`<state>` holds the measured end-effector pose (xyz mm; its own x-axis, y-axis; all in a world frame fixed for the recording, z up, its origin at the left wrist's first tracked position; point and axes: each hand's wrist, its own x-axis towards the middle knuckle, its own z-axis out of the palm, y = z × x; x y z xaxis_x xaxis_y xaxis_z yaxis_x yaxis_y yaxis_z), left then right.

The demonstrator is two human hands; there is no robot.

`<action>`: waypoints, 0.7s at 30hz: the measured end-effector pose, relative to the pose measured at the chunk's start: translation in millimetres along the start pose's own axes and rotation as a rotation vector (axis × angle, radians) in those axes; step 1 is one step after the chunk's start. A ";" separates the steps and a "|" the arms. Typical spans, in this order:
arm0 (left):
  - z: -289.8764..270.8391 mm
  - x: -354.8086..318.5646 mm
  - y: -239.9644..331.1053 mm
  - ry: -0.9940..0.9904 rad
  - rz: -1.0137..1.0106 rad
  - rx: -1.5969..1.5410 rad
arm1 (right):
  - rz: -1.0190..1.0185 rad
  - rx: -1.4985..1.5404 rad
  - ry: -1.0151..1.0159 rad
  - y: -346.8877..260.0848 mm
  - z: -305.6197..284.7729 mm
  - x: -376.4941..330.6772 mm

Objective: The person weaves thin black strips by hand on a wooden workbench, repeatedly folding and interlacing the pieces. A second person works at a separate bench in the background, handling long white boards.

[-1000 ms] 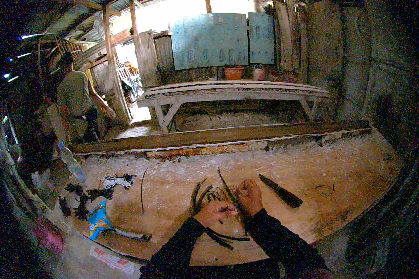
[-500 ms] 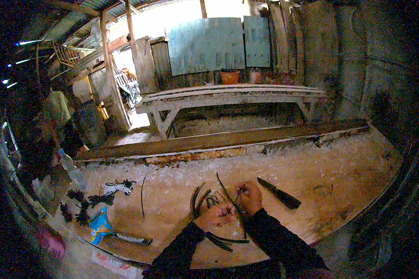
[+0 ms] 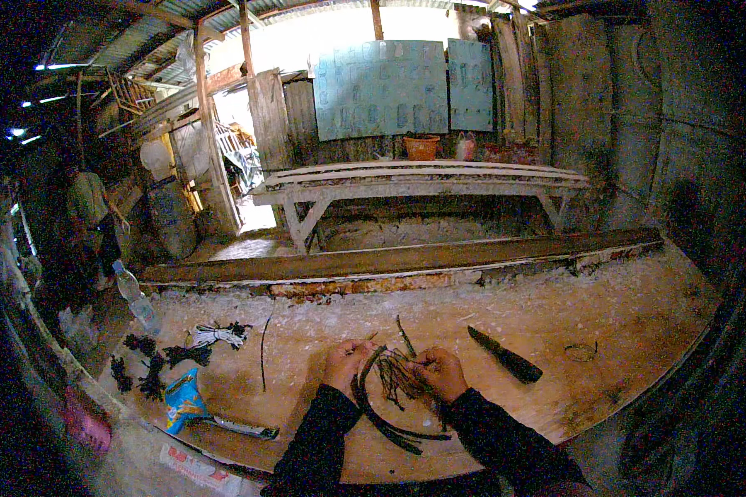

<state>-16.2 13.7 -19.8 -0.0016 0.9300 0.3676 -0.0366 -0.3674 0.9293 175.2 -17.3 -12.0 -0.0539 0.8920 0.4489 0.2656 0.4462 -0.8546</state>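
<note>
Strands [image 3: 398,379], thin and tangled, just left of the knife [image 3: 506,354], in the fingertips of the right hand [image 3: 439,373]. Thumb and fingers pressed together there, so pretty much a pinch. Left hand [image 3: 346,364] farther left of the knife, fingers bent by the upper end of some thick cords [image 3: 376,418]; can't tell if actually gripping or only touching. Cords curving down, nearer than the knife and off to its left.

Looks like picking through the strands at this point, imo, both hands working close together. For any next move, would call for a snug right pinch, a steadying left and not dragging the cords along. Could snag easily, judging by the tangle.

Knife itself flat on the table [image 3: 622,286], untouched. Thin loop [image 3: 593,352] to its right. Lone cord [image 3: 264,352] well off to its left, then white bundle [image 3: 217,335], dark bundles [image 3: 188,355], blue packet [image 3: 184,399] and bottle [image 3: 133,290] even farther that way. Way beyond the knife, bench [image 3: 423,170] with orange pot [image 3: 422,148] on top. Far left past it, person [image 3: 87,203], too dim for details.
</note>
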 end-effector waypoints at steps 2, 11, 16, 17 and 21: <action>-3.1 3.4 -12.5 0.012 -0.051 -0.081 | 0.012 -0.111 -0.033 -7.7 -1.0 -0.4; -13.6 10.5 -5.7 0.068 -0.280 0.032 | -0.291 -0.197 -0.210 -30.9 0.2 -2.6; -3.2 -3.2 31.8 0.108 -0.445 -0.096 | -0.114 -0.310 -0.335 -53.5 0.8 -12.8; -1.6 -2.5 35.5 0.083 -0.365 0.009 | -0.043 -0.317 -0.353 -57.6 -0.4 -13.1; 2.3 1.0 28.0 0.063 0.004 0.464 | -0.413 -0.430 -0.371 -67.3 -0.8 -11.4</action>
<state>-14.9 4.3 6.7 -0.0625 0.9222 0.3817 0.4148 -0.3239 0.8503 158.7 -57.5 40.6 -0.5367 0.6563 0.5303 0.5062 0.7533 -0.4199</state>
